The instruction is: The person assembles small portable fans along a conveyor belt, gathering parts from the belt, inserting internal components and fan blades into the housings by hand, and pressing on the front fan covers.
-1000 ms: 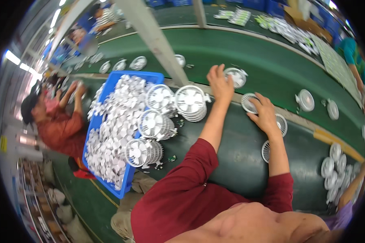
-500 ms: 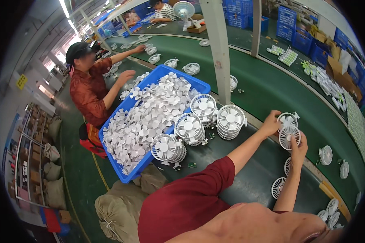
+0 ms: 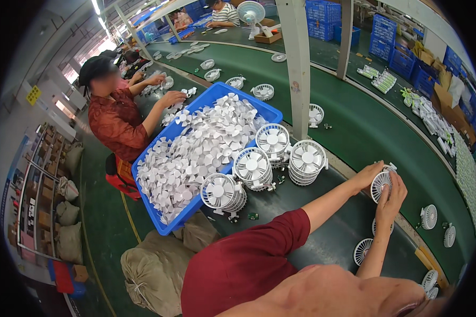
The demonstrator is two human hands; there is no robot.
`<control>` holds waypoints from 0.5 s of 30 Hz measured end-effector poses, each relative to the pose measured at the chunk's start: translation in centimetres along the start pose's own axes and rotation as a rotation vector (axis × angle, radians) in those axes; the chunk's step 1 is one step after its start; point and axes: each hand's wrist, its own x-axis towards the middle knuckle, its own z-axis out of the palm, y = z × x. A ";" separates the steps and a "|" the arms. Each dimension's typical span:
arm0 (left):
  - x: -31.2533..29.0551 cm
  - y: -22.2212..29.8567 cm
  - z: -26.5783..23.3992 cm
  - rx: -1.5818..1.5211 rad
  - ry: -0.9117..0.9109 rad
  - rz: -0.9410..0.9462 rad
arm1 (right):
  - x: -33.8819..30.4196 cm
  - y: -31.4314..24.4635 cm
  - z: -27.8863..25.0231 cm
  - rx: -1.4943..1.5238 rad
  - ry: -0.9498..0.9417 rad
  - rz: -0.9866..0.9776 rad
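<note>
My left hand (image 3: pixel 369 175) is closed on the far edge of a small white fan housing, now mostly hidden behind the grille and my fingers. Against its face, my right hand (image 3: pixel 393 198) grips a round white fan grille (image 3: pixel 380 186), fingers bent over its front. Both hands are above the inner edge of the green belt. Beneath my right forearm, more loose grilles (image 3: pixel 363 251) lie on the dark worktable (image 3: pixel 317 245). To the left of my arms stand stacks of white fan housings (image 3: pixel 307 154) with blades inside.
A blue bin (image 3: pixel 166 229) heaped with white fan blades (image 3: pixel 201 142) stands left of the stacks. Beyond it a co-worker (image 3: pixel 116 113) sits handling parts. A white post (image 3: pixel 296 68) rises beside the belt (image 3: pixel 365 127), which carries fan housings (image 3: pixel 429 216). Sacks (image 3: pixel 153 269) lie below.
My hands have come together, bringing the grille over the bladed fan housing, which showed beside it before. The co-worker's far arm has drawn back from the belt. The whole view has shifted slightly.
</note>
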 end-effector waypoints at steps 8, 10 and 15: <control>2.6 -4.7 1.9 -0.659 0.012 0.166 | -0.8 2.4 1.1 0.364 0.021 0.247; 2.2 -4.5 2.5 -0.712 -0.003 0.082 | -0.9 2.9 0.9 0.491 0.014 0.333; 1.9 -4.4 3.6 -0.559 0.074 0.121 | -1.3 4.6 1.5 0.754 0.014 0.574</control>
